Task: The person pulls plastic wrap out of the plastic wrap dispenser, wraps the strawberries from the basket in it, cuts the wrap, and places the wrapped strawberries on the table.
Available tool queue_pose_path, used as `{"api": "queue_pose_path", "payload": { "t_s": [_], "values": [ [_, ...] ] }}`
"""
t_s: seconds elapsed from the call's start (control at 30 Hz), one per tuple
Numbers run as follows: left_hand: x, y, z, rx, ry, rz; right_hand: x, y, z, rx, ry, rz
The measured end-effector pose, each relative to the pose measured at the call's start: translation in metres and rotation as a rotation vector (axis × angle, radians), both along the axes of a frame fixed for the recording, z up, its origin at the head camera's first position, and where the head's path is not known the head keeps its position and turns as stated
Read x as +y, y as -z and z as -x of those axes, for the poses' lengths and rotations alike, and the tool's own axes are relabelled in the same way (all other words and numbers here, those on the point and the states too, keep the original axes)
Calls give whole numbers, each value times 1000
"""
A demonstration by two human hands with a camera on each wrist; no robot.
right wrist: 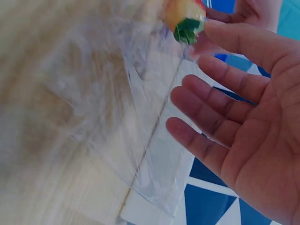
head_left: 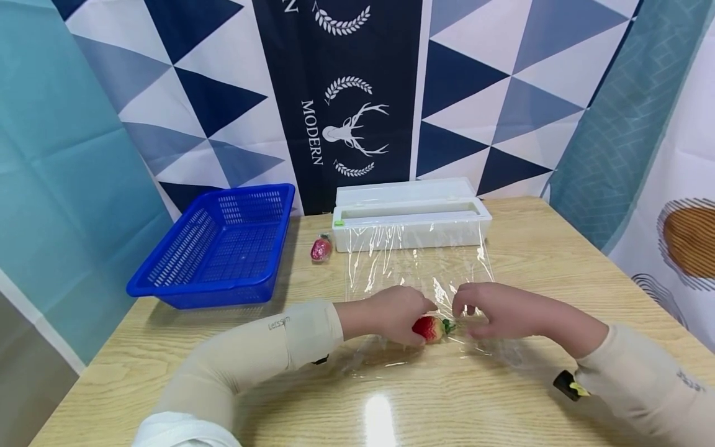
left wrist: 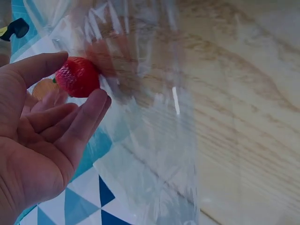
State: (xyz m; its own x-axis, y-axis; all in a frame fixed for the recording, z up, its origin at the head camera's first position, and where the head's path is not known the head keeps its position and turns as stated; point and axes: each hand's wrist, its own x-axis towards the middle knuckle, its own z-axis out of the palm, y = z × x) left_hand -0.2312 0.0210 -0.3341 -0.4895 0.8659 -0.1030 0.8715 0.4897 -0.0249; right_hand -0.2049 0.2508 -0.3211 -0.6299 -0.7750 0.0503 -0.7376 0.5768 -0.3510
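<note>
A red strawberry (head_left: 427,328) with a pale shoulder and green leaves lies over a sheet of clear cling film (head_left: 391,267) on the table. My left hand (head_left: 395,313) pinches it between thumb and fingertips, the red end toward the palm side in the head view. In the left wrist view the strawberry (left wrist: 78,77) shows between the thumb and fingers. My right hand (head_left: 499,309) is at the leafy end, its fingers spread and loosely bent; the right wrist view shows its fingers beside the green leaves (right wrist: 186,31).
The film runs out of a white dispenser box (head_left: 413,237) with a raised lid at the table's back. A small film-wrapped strawberry (head_left: 321,248) lies left of the box. Farther left stands a blue plastic basket (head_left: 209,290). A patterned curtain (head_left: 357,74) hangs behind the wooden table (head_left: 313,403).
</note>
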Motion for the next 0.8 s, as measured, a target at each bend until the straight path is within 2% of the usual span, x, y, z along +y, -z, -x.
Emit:
{"api": "queue_pose_path", "payload": {
  "t_s": [0.13, 0.2, 0.3, 0.4, 0.6, 0.7, 0.8],
  "values": [
    [-15, -6, -11, -4, -55, -47, -1, 3, -9, -18, 3, -8],
    [-27, -7, -19, -36, -57, -58, 0, 4, -14, -60, 12, -31],
    [-46, -5, -30, -73, -3, -18, 3, 7, -20, -124, 18, -68],
    [-63, -2, -35, -104, 48, 50, 7, 12, -25, -172, 36, -120],
    [-85, 3, -34, -186, 42, 102, 21, 19, -27, -107, 25, -199],
    [-93, 3, -34, -199, 53, 91, 30, 22, -26, -68, -14, -157],
    [-98, 2, -34, -169, 90, 67, 36, 24, -24, -14, -79, -105]
  ]
}}
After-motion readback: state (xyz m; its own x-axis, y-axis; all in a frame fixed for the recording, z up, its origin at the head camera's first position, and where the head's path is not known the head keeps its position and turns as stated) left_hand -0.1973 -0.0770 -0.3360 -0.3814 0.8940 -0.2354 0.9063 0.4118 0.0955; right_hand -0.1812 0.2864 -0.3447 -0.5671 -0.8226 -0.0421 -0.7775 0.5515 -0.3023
